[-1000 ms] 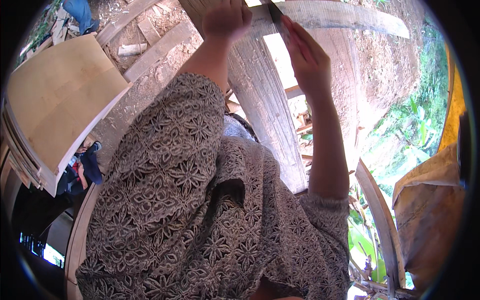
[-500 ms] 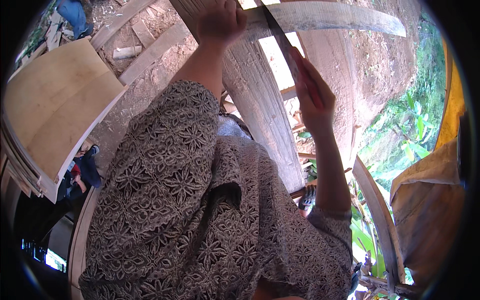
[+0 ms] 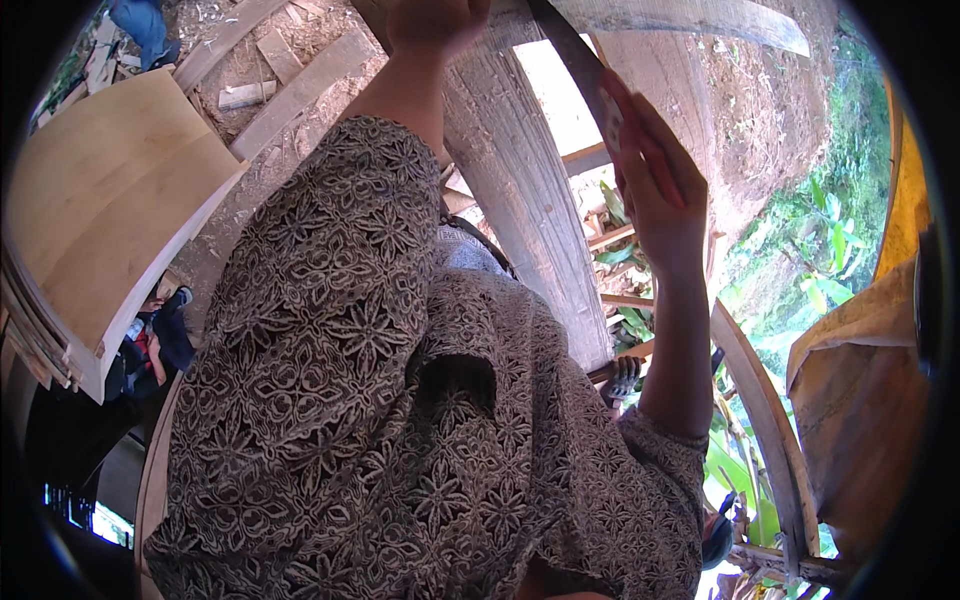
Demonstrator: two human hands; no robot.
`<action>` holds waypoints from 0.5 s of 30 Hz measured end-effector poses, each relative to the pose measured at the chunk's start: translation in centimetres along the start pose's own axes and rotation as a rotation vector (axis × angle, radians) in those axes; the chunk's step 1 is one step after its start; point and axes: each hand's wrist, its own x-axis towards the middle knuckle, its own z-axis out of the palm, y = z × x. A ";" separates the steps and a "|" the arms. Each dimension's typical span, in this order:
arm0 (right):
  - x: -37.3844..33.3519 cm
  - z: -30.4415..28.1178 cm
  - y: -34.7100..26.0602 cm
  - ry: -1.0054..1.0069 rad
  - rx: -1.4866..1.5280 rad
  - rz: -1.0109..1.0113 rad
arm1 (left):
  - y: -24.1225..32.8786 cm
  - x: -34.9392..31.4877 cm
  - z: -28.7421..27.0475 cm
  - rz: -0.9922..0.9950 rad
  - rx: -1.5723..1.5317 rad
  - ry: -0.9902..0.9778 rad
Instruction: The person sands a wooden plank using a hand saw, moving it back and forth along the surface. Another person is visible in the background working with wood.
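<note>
My right hand (image 3: 665, 190) is wrapped round the red handle (image 3: 640, 140) of a hand saw. The dark saw blade (image 3: 575, 50) slants up and to the left, its far end against a wooden board (image 3: 690, 17) that lies crosswise at the top of the view. My left hand (image 3: 437, 22) is closed at the board's left part, partly cut off by the top edge. Beneath the crosswise board, a weathered grey plank (image 3: 525, 190) runs down towards my body.
A stack of plywood sheets (image 3: 120, 200) stands at the left, with a person (image 3: 165, 340) partly hidden behind it. Another person's leg (image 3: 142, 35) shows at the upper left. Wood offcuts (image 3: 247, 95) litter the ground. A brown tarp (image 3: 860, 400) hangs at the right, near green plants (image 3: 835, 245).
My right hand has drawn the saw back towards me and to the right. My left hand now sits higher in the view, and the crosswise board shows slightly higher too.
</note>
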 end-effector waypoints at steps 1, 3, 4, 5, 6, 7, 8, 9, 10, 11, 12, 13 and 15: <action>-1.9 -0.8 -0.3 -0.011 -0.035 -0.014 | -0.2 0.2 0.0 0.010 0.004 0.033; -6.0 -2.5 -0.8 -0.018 -0.107 -0.036 | -0.5 0.1 0.6 0.024 -0.019 0.114; -6.6 -2.5 -1.1 -0.004 -0.086 -0.054 | 0.1 0.3 0.8 0.031 -0.047 0.107; -7.0 -2.6 -1.4 -0.002 -0.068 -0.075 | 0.4 0.1 0.7 0.024 -0.071 0.102; -6.9 -2.7 -1.4 0.002 -0.061 -0.083 | 0.5 0.0 0.5 0.014 -0.091 0.097; -5.9 -2.4 -1.2 -0.008 -0.041 -0.083 | 0.5 -0.1 0.2 0.005 -0.089 0.072; -5.3 -2.1 -1.0 -0.003 -0.017 -0.075 | 0.7 -0.2 0.2 0.009 -0.087 0.041; -3.4 -1.5 -0.5 -0.003 0.017 -0.050 | 0.9 -0.4 0.1 0.011 -0.082 0.010; -0.5 -0.5 0.2 -0.025 0.012 -0.055 | 0.9 -1.0 -0.3 0.009 -0.041 0.031; 2.5 0.7 0.4 -0.049 0.004 -0.057 | 0.9 -1.4 -1.0 0.004 -0.002 0.052; 6.8 2.5 1.2 -0.068 0.002 -0.059 | 0.9 -1.5 -1.3 0.004 0.030 0.079; 11.0 4.3 1.9 -0.077 -0.001 -0.059 | 0.9 -1.4 -1.4 -0.009 -0.040 -0.033; 18.1 6.2 3.3 -0.083 0.043 0.005 | 2.1 -1.7 -1.1 0.025 -0.017 -0.054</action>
